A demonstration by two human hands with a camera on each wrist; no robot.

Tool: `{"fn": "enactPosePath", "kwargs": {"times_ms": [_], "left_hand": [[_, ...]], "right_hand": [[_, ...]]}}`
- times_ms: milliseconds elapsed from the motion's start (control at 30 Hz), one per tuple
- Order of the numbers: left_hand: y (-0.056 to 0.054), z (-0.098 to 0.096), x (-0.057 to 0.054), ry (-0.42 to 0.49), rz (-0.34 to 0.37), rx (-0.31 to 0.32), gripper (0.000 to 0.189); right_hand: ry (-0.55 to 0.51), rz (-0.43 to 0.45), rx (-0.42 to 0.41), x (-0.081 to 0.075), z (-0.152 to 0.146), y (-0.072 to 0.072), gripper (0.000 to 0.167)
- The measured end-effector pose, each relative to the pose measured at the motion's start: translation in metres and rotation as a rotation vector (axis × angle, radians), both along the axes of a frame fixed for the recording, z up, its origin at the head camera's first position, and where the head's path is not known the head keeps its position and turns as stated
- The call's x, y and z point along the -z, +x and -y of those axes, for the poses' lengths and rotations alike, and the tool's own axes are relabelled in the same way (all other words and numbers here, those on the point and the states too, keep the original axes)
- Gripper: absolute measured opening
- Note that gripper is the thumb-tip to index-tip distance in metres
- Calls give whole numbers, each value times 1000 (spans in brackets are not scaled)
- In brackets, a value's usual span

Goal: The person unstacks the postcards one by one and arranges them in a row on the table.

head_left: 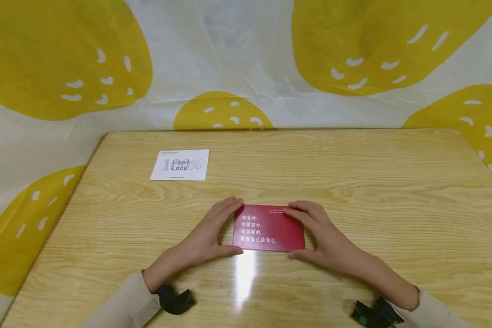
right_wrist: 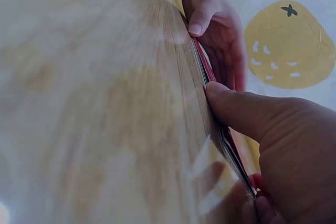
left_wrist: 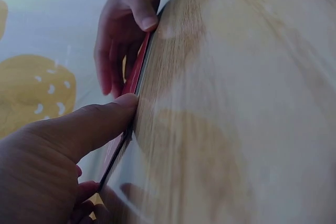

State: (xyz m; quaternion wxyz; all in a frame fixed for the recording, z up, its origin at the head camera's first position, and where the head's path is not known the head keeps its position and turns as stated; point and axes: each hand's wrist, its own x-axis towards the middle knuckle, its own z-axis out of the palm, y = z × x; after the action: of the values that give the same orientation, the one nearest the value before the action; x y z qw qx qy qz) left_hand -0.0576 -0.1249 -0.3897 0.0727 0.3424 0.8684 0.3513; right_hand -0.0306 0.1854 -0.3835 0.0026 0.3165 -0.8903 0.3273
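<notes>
A red postcard [head_left: 266, 228] with white Chinese writing lies flat on the wooden table, right in front of me. Thin layered edges [right_wrist: 231, 153] show beneath it in the right wrist view, so it tops a small stack of cards. My left hand [head_left: 205, 234] grips the stack's left end, thumb at the near edge and fingers at the far edge. At the right end my right hand [head_left: 324, 237] holds it the same way. A white postcard [head_left: 179, 165] reading "Good Luck" over a grey "100%" lies apart, beyond the left hand.
The wood-grain table [head_left: 373, 173] has rounded far corners and a glossy surface that reflects light. Behind it hangs a white cloth [head_left: 221, 54] with large yellow fruit shapes. Black wrist devices [head_left: 175, 300] sit at both sleeve cuffs.
</notes>
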Motion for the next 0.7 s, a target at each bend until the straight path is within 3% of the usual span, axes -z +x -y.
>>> {"fn": "enactPosePath", "kwargs": {"times_ms": [700], "left_hand": [[-1,-1,1,29,-34,21,107]], "right_hand": [[-132,16,-9,1,-2,2,80]]}}
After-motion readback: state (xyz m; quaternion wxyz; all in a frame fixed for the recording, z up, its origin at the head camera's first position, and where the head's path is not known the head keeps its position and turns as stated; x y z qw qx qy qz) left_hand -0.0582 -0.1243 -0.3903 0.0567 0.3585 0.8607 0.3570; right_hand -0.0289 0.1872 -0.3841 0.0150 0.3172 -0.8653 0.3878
